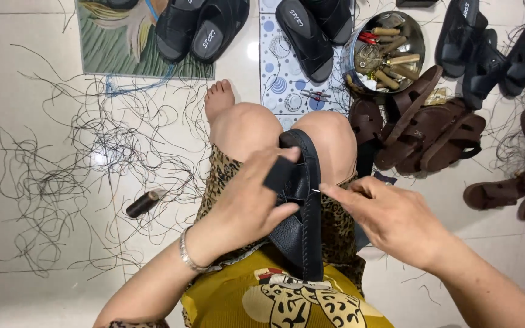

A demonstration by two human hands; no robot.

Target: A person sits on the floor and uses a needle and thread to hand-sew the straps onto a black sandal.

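A black leather sandal (304,225) lies on edge between my knees, sole side to the right. My left hand (247,200) grips its upper, thumb and fingers pressed on the black strap. My right hand (390,215) pinches a thin needle (316,191) at the sandal's sole edge. A silver bangle sits on my left wrist.
A dark thread spool (143,203) lies on the white tile floor among tangled loose threads (80,164). A metal bowl of tools (387,51) stands ahead, brown sandals (426,130) to its right, black sandals (311,27) at the top, scissors (312,95) on a patterned mat.
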